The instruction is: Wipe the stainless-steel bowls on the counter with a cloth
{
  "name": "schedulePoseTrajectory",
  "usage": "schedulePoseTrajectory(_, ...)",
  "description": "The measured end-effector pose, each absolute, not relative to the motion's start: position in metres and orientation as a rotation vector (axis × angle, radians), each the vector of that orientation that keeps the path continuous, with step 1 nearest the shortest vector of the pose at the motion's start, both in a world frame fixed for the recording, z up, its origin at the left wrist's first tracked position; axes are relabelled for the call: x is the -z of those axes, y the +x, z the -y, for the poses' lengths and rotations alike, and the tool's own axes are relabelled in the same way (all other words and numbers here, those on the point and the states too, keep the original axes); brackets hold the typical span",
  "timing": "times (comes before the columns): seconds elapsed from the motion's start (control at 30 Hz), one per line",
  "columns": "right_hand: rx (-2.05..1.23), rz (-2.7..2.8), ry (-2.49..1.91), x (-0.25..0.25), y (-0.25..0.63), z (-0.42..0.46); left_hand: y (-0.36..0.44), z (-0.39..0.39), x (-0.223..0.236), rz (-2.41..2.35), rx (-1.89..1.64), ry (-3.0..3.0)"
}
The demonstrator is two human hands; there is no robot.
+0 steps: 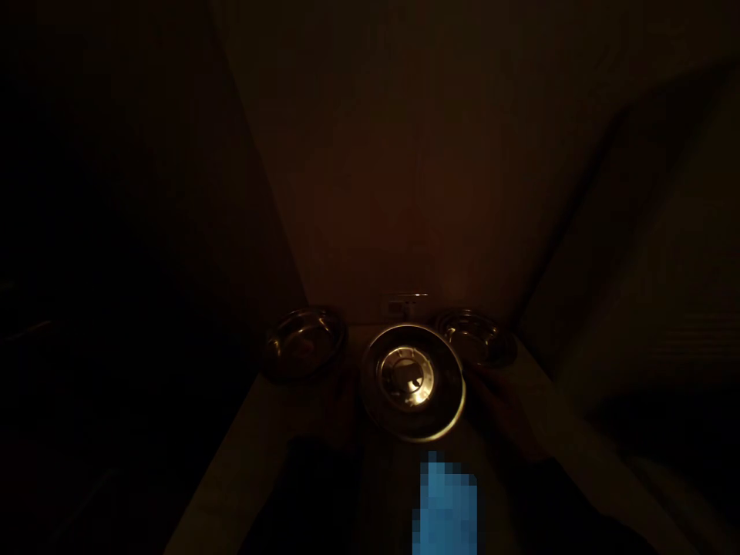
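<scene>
The scene is very dark. A round, shiny metal bowl with a wide rim is in the middle, its inner face turned up toward me. My right hand reaches in from the lower right, its fingers at the bowl's right rim and seeming to grip it. On the other side, my left hand is a dim shape close to the left rim. Darkness hides its fingers, and whether it touches the bowl is unclear. Dark sleeves cover both forearms.
Behind to the left sits another metal bowl, and a similar bowl stands behind to the right. All are over a pale counter against a brownish wall. A pixelated blue patch glows at the bottom.
</scene>
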State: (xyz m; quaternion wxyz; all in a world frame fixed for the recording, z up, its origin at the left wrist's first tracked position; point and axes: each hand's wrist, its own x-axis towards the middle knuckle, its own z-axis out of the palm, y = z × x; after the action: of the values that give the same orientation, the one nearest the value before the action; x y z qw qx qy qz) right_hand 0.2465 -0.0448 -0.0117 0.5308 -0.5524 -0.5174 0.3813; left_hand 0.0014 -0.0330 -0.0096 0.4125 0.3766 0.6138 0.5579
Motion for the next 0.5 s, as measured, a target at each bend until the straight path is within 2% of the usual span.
schedulePoseTrajectory(0.2,-0.877,1.14,-1.316,0.0075,0.2452,0.0455,0.002,0.034,0.0072,-1.495,-1.297,0.938)
schedulePoseTrajectory(0.5,-0.794,1.121,-1.276,0.0032,0.2462,0.0455,0.0066,0.0369,0.0022,-1.283,-1.332,0.882)
